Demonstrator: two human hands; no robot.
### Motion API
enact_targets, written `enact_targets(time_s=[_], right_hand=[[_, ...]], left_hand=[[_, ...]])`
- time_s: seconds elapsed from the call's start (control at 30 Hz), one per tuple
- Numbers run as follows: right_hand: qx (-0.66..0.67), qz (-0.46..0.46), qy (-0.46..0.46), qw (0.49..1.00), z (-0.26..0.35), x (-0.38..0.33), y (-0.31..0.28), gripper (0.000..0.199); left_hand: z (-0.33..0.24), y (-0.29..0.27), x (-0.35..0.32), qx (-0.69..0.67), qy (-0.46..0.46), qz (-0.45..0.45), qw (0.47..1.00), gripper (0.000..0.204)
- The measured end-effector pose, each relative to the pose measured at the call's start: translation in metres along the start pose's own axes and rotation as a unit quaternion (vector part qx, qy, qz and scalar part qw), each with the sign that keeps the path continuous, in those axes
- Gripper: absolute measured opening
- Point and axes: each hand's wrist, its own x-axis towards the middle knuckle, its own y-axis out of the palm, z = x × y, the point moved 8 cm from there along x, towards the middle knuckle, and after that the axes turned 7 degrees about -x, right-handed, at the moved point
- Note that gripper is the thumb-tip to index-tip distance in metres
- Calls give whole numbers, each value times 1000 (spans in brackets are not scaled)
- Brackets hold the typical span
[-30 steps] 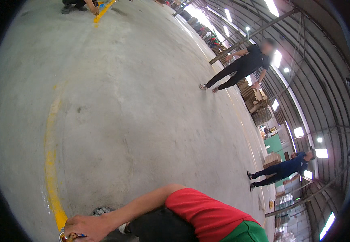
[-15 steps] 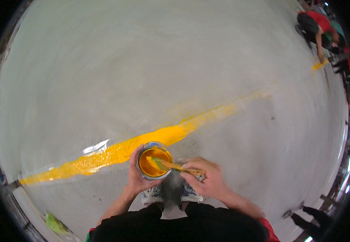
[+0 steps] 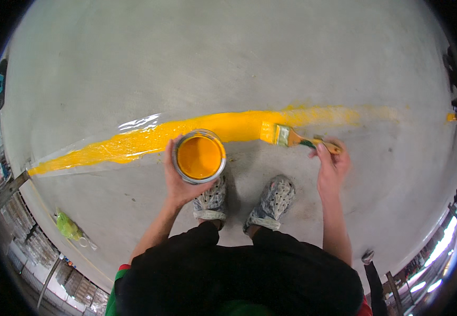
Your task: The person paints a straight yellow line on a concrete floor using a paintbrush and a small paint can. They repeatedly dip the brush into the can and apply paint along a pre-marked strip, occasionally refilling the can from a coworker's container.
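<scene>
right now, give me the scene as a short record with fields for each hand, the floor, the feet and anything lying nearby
left hand: holds a round open metal can with yellow-orange paint inside
right hand: holds a flat wooden-handled paintbrush, bristles at the stripe
floor: smooth grey, crossed by a broad yellow painted stripe, solid in the middle, thin and patchy toward the right
feet: grey-and-white clogs with holes
nearby: yellow-green bundle, lower left, contents unclear

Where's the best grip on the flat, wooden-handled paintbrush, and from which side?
Likely the slim wooden handle, coming from the right, where the bare right hand holds its end: the flat paintbrush points its wide, yellow-coated bristles left onto the glossy yellow floor stripe, its handle extending right.
</scene>
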Motion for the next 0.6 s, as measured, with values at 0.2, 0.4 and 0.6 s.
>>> enact_targets(time_s=[0.2, 0.4, 0.6], right_hand=[[-366, -54, -110, 923, 10, 26, -13, 19], [-563, -27, -293, 772, 53, 10, 33, 17], [-293, 63, -204, 932, 14, -16, 89, 17]], left_hand=[[-13, -15, 12, 9, 14, -23, 1000, 135], [-27, -23, 17, -24, 11, -59, 998, 139], [-38, -21, 22, 17, 23, -54, 998, 141]])
